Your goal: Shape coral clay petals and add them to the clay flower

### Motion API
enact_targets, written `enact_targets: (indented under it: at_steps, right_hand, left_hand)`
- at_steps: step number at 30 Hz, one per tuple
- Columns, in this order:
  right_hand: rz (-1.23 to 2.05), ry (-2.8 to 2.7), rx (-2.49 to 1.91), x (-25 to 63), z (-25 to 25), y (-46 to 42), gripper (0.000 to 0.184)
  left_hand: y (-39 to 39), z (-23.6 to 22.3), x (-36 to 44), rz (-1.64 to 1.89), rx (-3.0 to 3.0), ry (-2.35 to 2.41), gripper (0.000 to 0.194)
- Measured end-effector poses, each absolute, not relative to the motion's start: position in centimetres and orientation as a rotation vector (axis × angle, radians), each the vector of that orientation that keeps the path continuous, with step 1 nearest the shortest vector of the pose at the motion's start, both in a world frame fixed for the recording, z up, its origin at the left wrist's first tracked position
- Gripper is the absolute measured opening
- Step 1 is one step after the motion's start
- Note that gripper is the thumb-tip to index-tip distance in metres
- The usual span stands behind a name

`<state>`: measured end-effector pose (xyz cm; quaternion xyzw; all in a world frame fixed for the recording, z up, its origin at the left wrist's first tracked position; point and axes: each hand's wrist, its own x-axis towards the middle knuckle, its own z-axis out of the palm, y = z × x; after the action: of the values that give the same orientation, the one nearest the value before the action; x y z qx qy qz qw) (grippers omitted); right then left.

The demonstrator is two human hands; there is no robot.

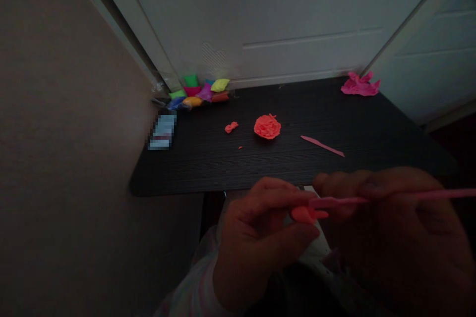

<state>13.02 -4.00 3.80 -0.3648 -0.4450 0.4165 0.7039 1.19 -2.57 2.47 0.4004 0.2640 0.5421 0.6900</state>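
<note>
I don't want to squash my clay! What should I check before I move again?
1. Left hand pinching the small clay piece: ok.
2. Right hand holding the pink tool: ok.
3. Ruffled clay away from both hands: ok.
4. Spare tool lying on the table: ok.
5. Table free of crumbs: not ok, a tiny bit lies there.
6. Clay soft enough: cannot tell.

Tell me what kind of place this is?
Probably a room in someone's home, set up for crafts: there's a dark table against a white panelled door, with packets of bright clay and a pink modelling knife on it.
</note>
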Motion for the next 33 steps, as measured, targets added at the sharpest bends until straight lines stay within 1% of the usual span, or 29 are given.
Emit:
enact_targets:
  at_steps: [2,5,10,18,21,25,27,31,33]
  right_hand:
    - [0.961,-0.937,-0.789,13.0,3.9,-4.0,0.009]
    - [0.918,-0.908,-0.816,12.9,3.8,-4.0,0.009]
    - [0.835,-1.015,-0.843,12.8,3.2,-4.5,0.012]
    - [0.714,-1.118,-0.846,12.7,3.1,-4.3,0.016]
    - [0.683,-1.132,-0.877,12.7,3.2,-4.4,0.016]
    - [0.735,-1.155,-0.890,12.6,3.8,-4.6,0.014]
    - [0.728,-1.180,-0.910,12.7,4.3,-4.5,0.013]
    - [0.719,-1.350,-0.940,13.0,5.5,-4.1,0.015]
    - [0.739,-1.471,-0.963,13.1,6.0,-3.8,0.021]
  left_hand:
    - [-2.5,2.4,1.3,1.239,0.857,0.595,0.023]
    - [-2.4,2.3,1.5,1.292,0.795,0.615,0.026]
    - [-2.2,2.2,1.7,1.371,0.807,0.632,0.023]
    - [-2.4,1.9,1.7,1.414,0.928,0.683,0.025]
    - [-2.4,1.9,1.6,1.402,0.926,0.674,0.022]
    - [-2.3,2.0,1.3,1.384,0.874,0.642,0.010]
    - [-2.2,2.2,1.3,1.378,0.813,0.645,0.008]
    - [-2.1,2.6,1.5,1.324,0.672,0.629,0.014]
    - [-2.1,2.8,1.5,1.311,0.643,0.629,0.015]
